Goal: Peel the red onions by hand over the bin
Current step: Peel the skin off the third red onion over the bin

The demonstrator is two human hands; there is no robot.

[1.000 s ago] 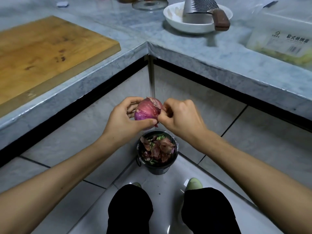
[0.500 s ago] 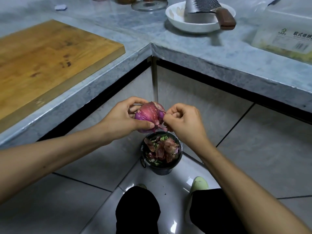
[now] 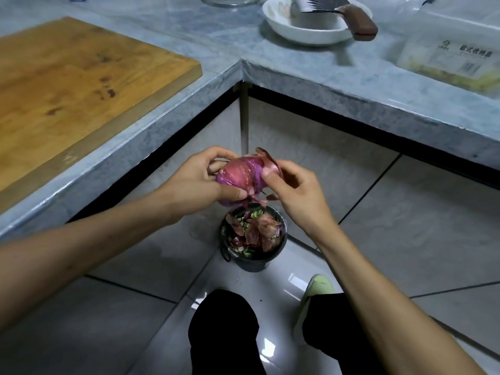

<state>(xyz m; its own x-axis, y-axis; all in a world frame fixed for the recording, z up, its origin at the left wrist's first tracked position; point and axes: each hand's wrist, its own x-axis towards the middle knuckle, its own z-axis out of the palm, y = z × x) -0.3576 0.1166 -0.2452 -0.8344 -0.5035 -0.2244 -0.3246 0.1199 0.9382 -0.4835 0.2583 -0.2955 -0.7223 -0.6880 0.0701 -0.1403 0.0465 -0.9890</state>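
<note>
A red onion [image 3: 240, 175], purple with loose reddish skin, is held over a small black bin [image 3: 254, 257] that stands on the floor tiles. My left hand [image 3: 200, 182] grips the onion from the left, thumb underneath. My right hand [image 3: 292, 190] pinches a curled strip of onion skin [image 3: 269, 161] at the onion's right side, thumb pressed on it. The bin holds several reddish skins and green scraps.
A grey marble counter [image 3: 311, 77] wraps round the corner above the bin. On it lie a wooden cutting board [image 3: 73, 85], a white bowl [image 3: 305, 31] with a cleaver [image 3: 338, 9] across it, and a clear plastic box [image 3: 454, 47]. My knees and a green slipper [image 3: 316, 288] are below.
My right hand has opened out from a tight curl and now pulls a strip of skin up and away from the onion's right side. The onion has turned slightly in my left hand.
</note>
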